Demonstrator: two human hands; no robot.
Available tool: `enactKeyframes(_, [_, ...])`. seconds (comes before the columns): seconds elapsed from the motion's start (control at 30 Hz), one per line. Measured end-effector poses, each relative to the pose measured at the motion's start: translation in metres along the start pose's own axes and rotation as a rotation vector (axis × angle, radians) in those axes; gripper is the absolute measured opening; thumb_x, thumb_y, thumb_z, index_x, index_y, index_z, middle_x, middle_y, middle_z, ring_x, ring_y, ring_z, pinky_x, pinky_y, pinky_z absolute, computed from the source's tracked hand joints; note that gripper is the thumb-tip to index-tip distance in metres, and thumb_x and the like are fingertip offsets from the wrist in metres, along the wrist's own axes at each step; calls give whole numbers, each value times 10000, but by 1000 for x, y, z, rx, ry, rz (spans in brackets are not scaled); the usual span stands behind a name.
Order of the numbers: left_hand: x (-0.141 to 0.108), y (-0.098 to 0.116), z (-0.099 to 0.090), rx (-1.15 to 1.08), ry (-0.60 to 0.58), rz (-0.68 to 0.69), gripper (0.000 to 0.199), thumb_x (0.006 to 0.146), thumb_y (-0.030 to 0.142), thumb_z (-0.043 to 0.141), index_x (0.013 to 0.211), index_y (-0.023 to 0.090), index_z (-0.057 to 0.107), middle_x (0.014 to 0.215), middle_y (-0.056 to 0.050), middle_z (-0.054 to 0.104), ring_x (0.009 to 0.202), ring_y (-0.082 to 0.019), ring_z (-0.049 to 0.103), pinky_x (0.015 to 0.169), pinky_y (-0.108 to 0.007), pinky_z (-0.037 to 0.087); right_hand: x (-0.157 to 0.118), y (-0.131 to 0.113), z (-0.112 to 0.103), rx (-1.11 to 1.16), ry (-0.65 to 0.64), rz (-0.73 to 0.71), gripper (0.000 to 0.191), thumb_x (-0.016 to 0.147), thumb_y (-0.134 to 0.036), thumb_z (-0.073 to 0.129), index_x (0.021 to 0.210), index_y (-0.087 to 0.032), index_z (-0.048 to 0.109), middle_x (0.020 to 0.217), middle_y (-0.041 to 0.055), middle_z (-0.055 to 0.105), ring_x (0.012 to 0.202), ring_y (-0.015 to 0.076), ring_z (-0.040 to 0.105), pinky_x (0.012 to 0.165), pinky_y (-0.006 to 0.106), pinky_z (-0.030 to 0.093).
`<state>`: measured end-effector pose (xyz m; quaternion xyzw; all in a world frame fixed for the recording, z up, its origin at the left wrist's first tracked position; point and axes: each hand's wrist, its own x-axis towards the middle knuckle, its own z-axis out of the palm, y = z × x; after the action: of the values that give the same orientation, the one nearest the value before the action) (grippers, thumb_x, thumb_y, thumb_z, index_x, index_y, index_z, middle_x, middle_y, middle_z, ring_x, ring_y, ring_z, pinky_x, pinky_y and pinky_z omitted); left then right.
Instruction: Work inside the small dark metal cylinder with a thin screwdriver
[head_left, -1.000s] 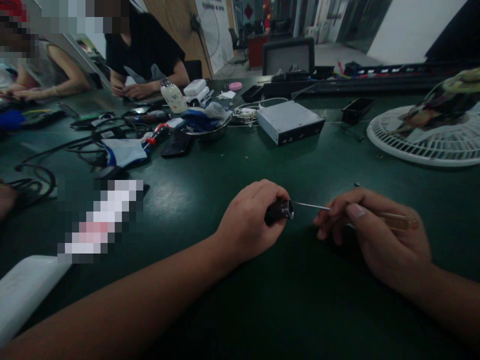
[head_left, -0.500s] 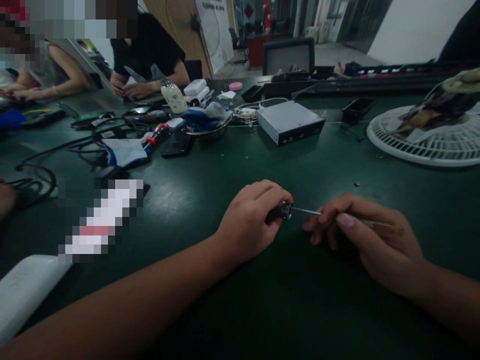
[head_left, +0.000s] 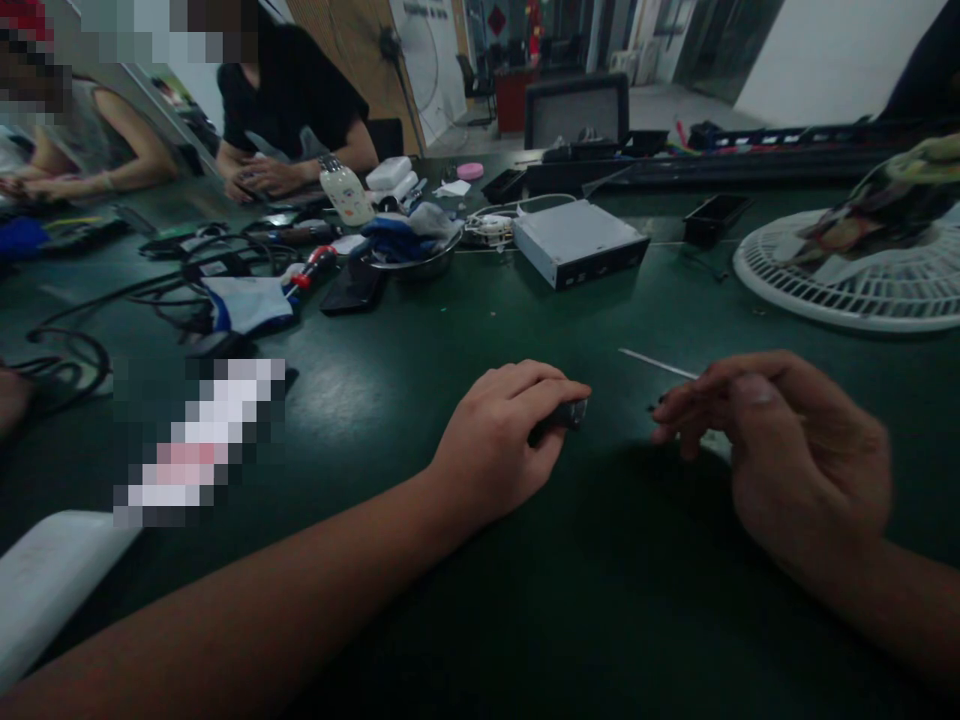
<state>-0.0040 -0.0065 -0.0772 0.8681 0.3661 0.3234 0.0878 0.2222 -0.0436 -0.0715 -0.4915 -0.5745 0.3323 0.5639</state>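
My left hand [head_left: 506, 440] is wrapped round a dark cylindrical piece [head_left: 575, 412] with a shiny end, and most of it is hidden in my palm. To the right, my right hand [head_left: 795, 450] holds a screwdriver whose thin metal shaft [head_left: 656, 362] sticks out leftward past the fingers. Its handle is mostly covered by the hand. At the right fingertips shows a tiny dark bit [head_left: 655, 406], too small to name. The shaft and the dark piece are apart.
A grey disc drive [head_left: 581, 240] lies beyond my hands, with a white fan grille [head_left: 847, 300] to the right. On the left are a phone [head_left: 351, 288], a red-handled screwdriver [head_left: 315, 268], black cables [head_left: 71, 335] and a white object [head_left: 60, 570]. Two people sit across the table.
My right hand has drawn back to the right and turned, taking the screwdriver's shaft away from the dark piece. A small nut-like part on the table no longer shows. My left hand has barely moved.
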Motion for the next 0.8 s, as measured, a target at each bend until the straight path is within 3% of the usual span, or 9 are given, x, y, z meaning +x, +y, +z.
enactKeyframes(0.07, [0,2,1,-20,1,-17,368,853,88,663,1207,190,675,1171,-80,704,1062,-210,671,919,-387,580,4,2,-1,-101,33,11,202,1007,-461,565,1015,-280,655,898,51,744,785,231,719,619,352,542])
enactKeyframes(0.17, [0,6,1,-36,-1,-33,402,842,89,681,1232,186,662,1189,-85,699,1080,-214,672,931,-391,587,9,7,-5,-267,-127,74,279,991,-509,578,1028,-249,671,943,65,756,848,233,726,661,339,556])
enactKeyframes(0.23, [1,8,0,-40,-7,-36,407,838,84,683,1232,185,659,1191,-81,698,1087,-211,671,942,-390,585,11,10,-8,-294,-163,77,309,993,-524,563,1033,-236,669,958,74,762,856,238,731,664,338,563])
enactKeyframes(0.33, [1,8,1,-42,-9,-34,401,835,82,684,1224,177,656,1178,-76,701,1080,-203,673,937,-377,586,12,13,-8,-310,-107,48,290,1001,-507,550,1043,-240,654,996,82,769,914,258,739,744,372,588])
enactKeyframes(0.53, [0,8,1,-49,3,-30,390,830,85,685,1206,184,655,1166,-71,706,1069,-201,679,924,-373,591,11,20,-9,-402,-48,-57,171,1001,-386,549,1111,-257,573,1329,114,686,1305,324,614,1060,522,512])
enactKeyframes(0.67, [1,12,0,-46,13,-32,394,817,77,687,1192,193,660,1154,-68,708,1063,-204,684,929,-375,592,10,18,-12,-481,-198,-17,134,958,-255,562,1084,-262,516,1393,118,655,1318,327,611,1066,533,519])
enactKeyframes(0.8, [2,13,0,-43,9,-33,388,825,81,678,1194,198,658,1150,-65,705,1059,-203,684,925,-374,593,9,11,-12,-539,-294,-9,132,909,-180,577,978,-265,503,1304,93,715,1256,328,659,1000,515,569])
